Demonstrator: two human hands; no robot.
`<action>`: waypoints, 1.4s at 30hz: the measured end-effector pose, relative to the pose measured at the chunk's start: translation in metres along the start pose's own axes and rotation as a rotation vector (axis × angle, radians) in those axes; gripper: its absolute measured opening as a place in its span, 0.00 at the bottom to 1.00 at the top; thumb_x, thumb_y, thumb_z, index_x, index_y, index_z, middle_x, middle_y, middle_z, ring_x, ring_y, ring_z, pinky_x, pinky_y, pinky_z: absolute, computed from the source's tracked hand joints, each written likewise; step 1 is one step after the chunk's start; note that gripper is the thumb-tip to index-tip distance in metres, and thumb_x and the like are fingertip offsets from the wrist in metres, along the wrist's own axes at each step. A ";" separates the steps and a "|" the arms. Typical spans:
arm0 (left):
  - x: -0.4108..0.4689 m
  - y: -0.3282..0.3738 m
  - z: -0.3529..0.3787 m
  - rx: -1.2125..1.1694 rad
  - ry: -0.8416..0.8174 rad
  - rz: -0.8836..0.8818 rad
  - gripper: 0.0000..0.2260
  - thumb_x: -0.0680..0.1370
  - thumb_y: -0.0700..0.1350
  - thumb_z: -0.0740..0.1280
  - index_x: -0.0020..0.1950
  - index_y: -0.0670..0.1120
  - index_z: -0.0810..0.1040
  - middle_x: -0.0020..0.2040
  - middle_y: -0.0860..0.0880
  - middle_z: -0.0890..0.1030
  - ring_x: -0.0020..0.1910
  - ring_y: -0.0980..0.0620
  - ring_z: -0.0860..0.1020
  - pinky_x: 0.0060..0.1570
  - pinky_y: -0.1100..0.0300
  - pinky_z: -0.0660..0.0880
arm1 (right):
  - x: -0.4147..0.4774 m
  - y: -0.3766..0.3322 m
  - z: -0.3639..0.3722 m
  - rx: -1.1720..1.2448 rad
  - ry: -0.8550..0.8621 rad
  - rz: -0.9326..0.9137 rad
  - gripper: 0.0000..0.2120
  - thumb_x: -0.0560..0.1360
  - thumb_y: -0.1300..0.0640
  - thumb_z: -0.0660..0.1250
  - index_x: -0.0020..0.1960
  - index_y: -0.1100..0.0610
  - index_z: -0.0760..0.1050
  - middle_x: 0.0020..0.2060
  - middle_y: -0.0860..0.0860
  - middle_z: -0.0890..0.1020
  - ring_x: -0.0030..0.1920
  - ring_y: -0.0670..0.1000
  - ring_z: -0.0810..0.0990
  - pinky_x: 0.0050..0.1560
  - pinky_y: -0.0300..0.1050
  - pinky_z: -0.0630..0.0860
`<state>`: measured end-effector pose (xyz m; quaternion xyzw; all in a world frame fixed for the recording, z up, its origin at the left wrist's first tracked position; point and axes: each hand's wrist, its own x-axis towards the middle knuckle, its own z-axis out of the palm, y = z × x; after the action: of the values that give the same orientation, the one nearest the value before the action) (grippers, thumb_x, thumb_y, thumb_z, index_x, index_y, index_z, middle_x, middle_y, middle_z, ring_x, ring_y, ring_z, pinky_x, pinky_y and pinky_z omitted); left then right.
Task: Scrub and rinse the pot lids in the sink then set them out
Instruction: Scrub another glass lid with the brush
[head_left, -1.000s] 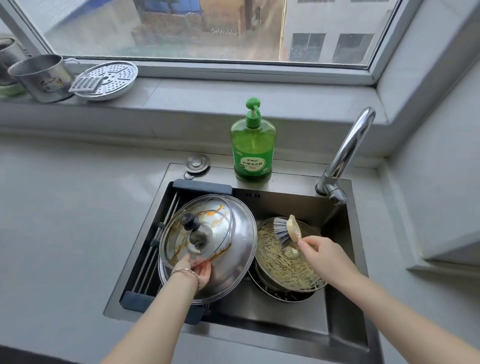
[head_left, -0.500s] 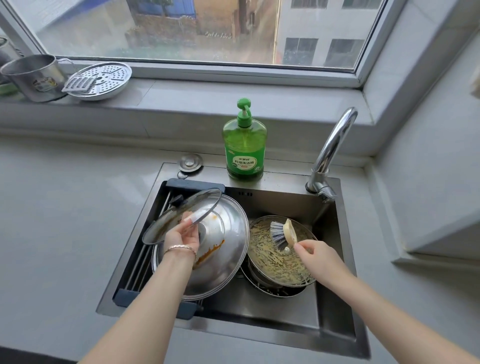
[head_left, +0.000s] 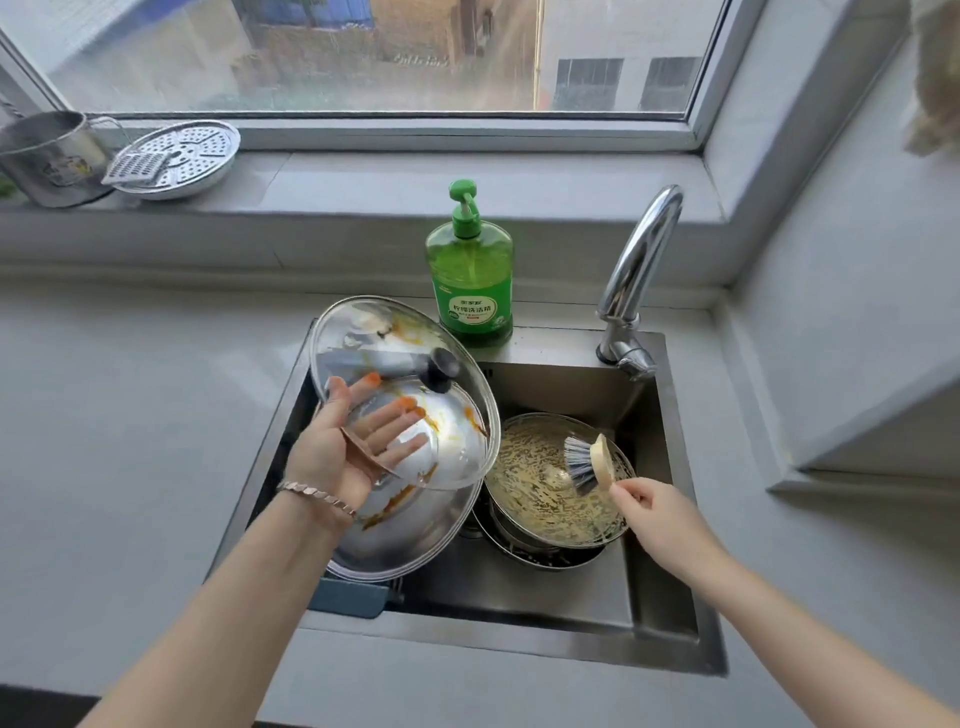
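Three lids (head_left: 400, 358), one brush (head_left: 589, 464)

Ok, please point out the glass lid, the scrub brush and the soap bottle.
glass lid (head_left: 374, 332): head view, on the stained glass near its top rim.
scrub brush (head_left: 581, 462): head view, on the dark bristles.
soap bottle (head_left: 470, 280): head view, on the green body.

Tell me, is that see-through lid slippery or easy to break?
Probably slippery: the lid carries orange smears, and the left hand pinches only its rim. Likely breakable, since it looks like glass. It seems stiff, holding its dome shape while tilted.
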<state>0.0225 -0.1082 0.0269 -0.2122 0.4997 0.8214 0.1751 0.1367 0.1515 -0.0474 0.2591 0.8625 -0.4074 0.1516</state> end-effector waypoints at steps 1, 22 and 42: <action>-0.001 -0.004 0.004 -0.004 0.010 -0.007 0.18 0.80 0.57 0.53 0.52 0.45 0.74 0.50 0.36 0.79 0.49 0.41 0.80 0.37 0.46 0.80 | -0.004 0.002 -0.002 0.017 0.015 -0.006 0.19 0.79 0.49 0.58 0.67 0.54 0.70 0.54 0.51 0.80 0.57 0.52 0.76 0.57 0.46 0.71; -0.035 -0.070 0.064 0.298 0.045 0.049 0.21 0.78 0.59 0.57 0.46 0.44 0.79 0.38 0.45 0.84 0.37 0.47 0.82 0.41 0.52 0.80 | -0.072 -0.033 0.016 0.065 0.098 -0.554 0.18 0.73 0.41 0.56 0.53 0.17 0.59 0.48 0.48 0.84 0.47 0.49 0.81 0.47 0.51 0.78; -0.052 -0.075 0.073 0.354 0.088 0.021 0.19 0.78 0.56 0.59 0.42 0.42 0.79 0.35 0.44 0.83 0.36 0.45 0.80 0.44 0.49 0.78 | -0.067 -0.049 0.007 0.030 0.158 -0.773 0.14 0.73 0.51 0.66 0.54 0.56 0.81 0.61 0.47 0.78 0.54 0.49 0.81 0.55 0.46 0.78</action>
<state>0.0909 -0.0137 0.0284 -0.2086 0.6457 0.7124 0.1792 0.1640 0.0983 0.0106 -0.0520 0.8993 -0.4261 -0.0836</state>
